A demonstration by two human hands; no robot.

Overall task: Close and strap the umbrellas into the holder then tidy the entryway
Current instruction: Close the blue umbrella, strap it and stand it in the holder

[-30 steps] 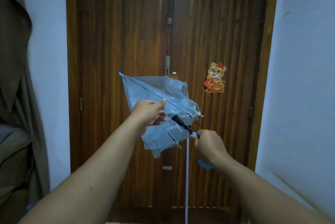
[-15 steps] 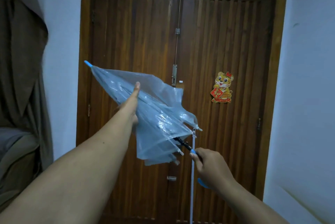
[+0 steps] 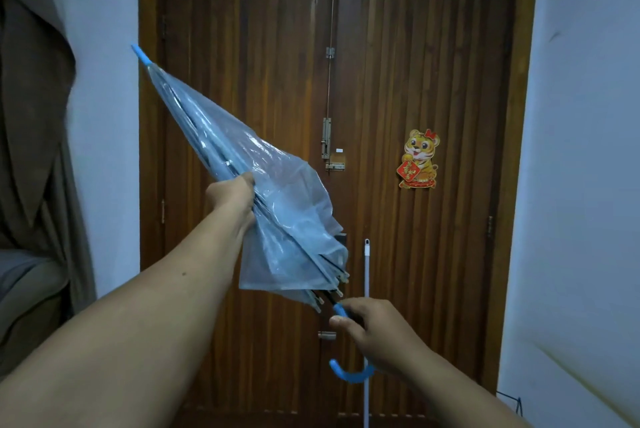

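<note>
Blocked straight ahead by a dark brown slatted wooden double door (image 3: 263,185), with a thin white pole (image 3: 366,323) upright at lower centre. Hemmed at the left edge by brown hanging fabric (image 3: 31,115). Open along the pale wall (image 3: 585,185) at right.

Centre frame, the left hand (image 3: 231,192) is gripping the folded clear umbrella (image 3: 277,205) around its canopy, its blue tip (image 3: 141,55) pointing to the upper left. Lower right of centre, the right hand (image 3: 377,332) is curling round the blue hooked handle (image 3: 349,374). Behind, a white pole (image 3: 366,289) is leaning against the wooden double door (image 3: 433,81), and a tiger sticker (image 3: 419,159) is sitting right of centre.
</note>
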